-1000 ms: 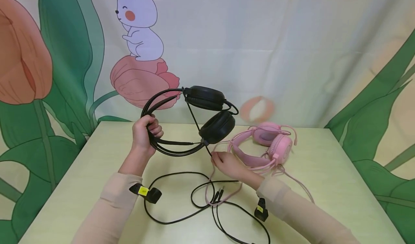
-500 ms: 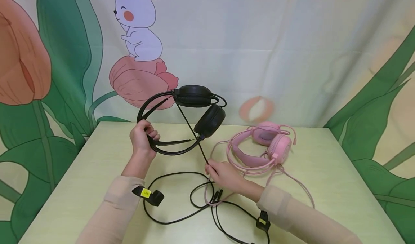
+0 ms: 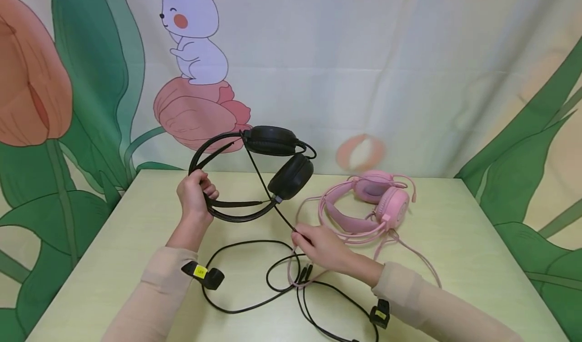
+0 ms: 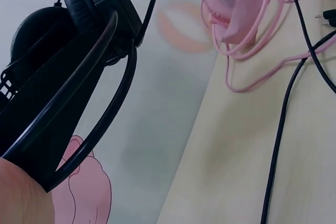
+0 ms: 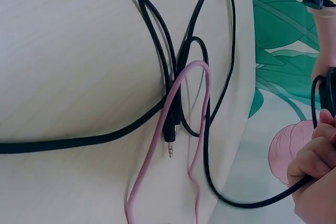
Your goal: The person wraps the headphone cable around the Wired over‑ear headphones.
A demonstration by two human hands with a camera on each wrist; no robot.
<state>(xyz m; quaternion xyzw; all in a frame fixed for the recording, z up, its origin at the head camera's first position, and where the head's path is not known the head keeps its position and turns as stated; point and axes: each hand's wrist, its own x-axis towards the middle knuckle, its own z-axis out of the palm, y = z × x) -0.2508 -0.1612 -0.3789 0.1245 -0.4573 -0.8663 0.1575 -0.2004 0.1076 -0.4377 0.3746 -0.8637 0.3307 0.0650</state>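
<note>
My left hand [image 3: 195, 195] grips the headband of black headphones [image 3: 291, 176], holding them up over the table with both ear cups toward the right. In the left wrist view the ear cup [image 4: 105, 9] and the doubled headband bars fill the left side. Between finger and thumb, my right hand [image 3: 320, 246] pinches the headphones' black cable [image 3: 284, 216], which runs taut and slanting across from the upper ear cup. The right wrist view shows the cable leaving my right hand [image 5: 315, 177] and curving back to the tangle, where a pink cord loops round black plugs [image 5: 169, 129].
Pink headphones [image 3: 394, 208] lie on the table behind my right hand, their pink cord [image 3: 420, 258] trailing to the right. Loops of black cable [image 3: 241, 311] spread over the table [image 3: 482, 291] in front. A printed curtain [image 3: 409, 79] hangs behind the far edge.
The black headphones have shifted left and slightly down in my left hand. My right hand has moved down toward the table, and a longer stretch of cable shows between it and the ear cup.
</note>
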